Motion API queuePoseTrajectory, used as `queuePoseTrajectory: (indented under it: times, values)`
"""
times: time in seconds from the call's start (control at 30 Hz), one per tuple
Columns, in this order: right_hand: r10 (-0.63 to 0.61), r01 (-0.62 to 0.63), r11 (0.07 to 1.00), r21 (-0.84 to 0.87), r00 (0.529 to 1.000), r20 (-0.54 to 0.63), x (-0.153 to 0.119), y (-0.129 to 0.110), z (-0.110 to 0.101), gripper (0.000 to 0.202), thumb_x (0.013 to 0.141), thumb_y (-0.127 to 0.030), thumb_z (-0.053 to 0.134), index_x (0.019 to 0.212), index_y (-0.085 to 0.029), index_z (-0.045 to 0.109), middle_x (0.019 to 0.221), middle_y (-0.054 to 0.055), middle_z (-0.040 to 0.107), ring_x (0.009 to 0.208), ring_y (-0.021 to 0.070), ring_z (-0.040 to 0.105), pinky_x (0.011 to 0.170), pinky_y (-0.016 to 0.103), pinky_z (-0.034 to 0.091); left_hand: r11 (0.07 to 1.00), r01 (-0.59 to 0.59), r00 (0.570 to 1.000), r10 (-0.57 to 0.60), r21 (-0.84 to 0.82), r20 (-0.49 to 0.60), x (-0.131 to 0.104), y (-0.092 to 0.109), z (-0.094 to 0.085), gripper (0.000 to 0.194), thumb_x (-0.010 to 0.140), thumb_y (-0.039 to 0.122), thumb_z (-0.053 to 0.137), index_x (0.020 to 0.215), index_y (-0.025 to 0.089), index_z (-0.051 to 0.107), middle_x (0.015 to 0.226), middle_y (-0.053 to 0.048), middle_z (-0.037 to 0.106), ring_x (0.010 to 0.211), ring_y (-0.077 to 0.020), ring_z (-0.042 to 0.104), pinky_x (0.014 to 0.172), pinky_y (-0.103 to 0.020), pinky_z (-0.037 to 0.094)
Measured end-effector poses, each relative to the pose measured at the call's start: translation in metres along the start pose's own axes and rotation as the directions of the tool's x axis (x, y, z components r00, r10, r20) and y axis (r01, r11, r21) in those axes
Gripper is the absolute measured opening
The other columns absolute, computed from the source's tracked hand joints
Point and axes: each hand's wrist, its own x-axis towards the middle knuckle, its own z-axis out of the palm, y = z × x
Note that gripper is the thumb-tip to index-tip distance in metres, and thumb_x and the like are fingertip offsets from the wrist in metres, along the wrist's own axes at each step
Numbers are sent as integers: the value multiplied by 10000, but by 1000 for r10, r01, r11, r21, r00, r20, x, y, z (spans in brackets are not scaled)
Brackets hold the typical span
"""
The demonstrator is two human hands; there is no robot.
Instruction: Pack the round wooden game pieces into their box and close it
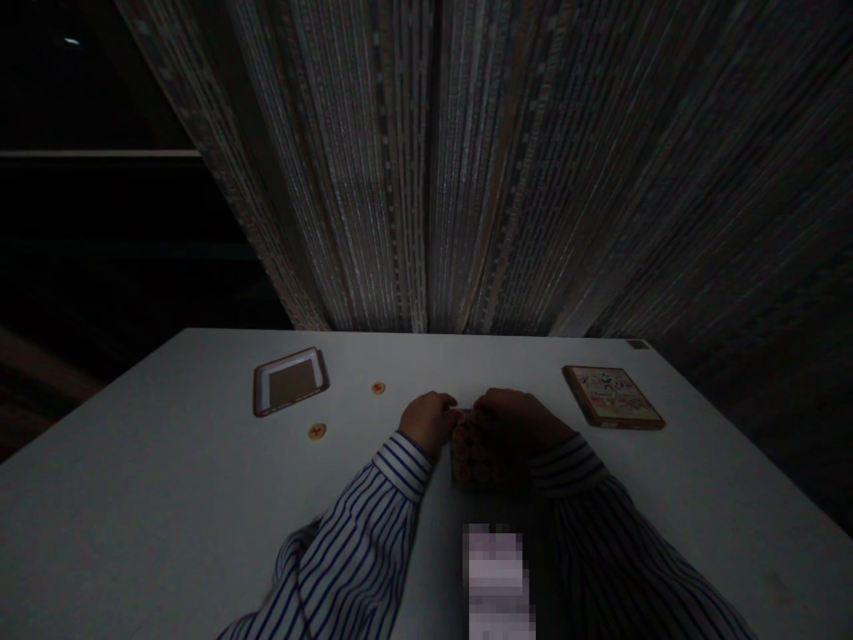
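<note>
Round wooden Chinese chess pieces [463,471] sit packed in rows in a small block in front of me, at the middle of the white table. My left hand [427,420] is closed at the block's far left corner, its fingers curled against the edge. Over the block's far right part lies my right hand [523,422], closed, with its fingers bent down at the pieces. It covers much of the block, and what its fingertips hold is hidden. To the left lie two loose pieces, one round piece [378,388] farther back and another piece [317,431] nearer.
An open shallow box half [259,391] rests at the back left of the white table [200,498]. A flat box with a printed cover [613,397] lies at the right. Behind the table hangs a striped curtain [413,178]. A pixelated patch blurs the near middle. The light is dim.
</note>
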Motion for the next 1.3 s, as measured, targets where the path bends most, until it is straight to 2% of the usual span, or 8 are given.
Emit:
queuePoseTrajectory:
  times: [0.23,0.6,0.8,1.3]
  values:
    - [-7,7,1000,-20,1000,10,2,1,2,263,847,-276,425,944,-184,651,944,93,657,855,204,620,648,265,426,1000,3,1000,-3,0,8,0,1,0,307,809,287,504,1062,187,647,1032,-74,674,951,-189,609,826,-262,452]
    - [-6,6,1000,16,1000,21,0,3,-1,259,850,-280,434,979,-181,635,956,92,667,887,211,616,698,281,433,1000,7,1000,-7,-11,8,0,0,0,311,801,299,523,1059,180,651,1012,-82,679,932,-195,616,816,-267,454]
    - [-25,23,999,47,999,33,0,2,-3,252,837,-226,441,988,-178,637,955,94,678,892,211,621,708,277,435,1000,-1,1000,1,1,5,1,-1,2,302,808,295,516,1055,183,651,1021,-80,678,938,-190,616,820,-263,453]
    - [-79,77,994,75,997,23,6,6,5,274,810,-207,443,957,-150,667,919,106,692,863,215,634,697,274,438,1000,-2,1000,1,24,29,1,2,-1,285,813,292,498,1026,210,669,1034,-73,678,974,-186,604,826,-258,434]
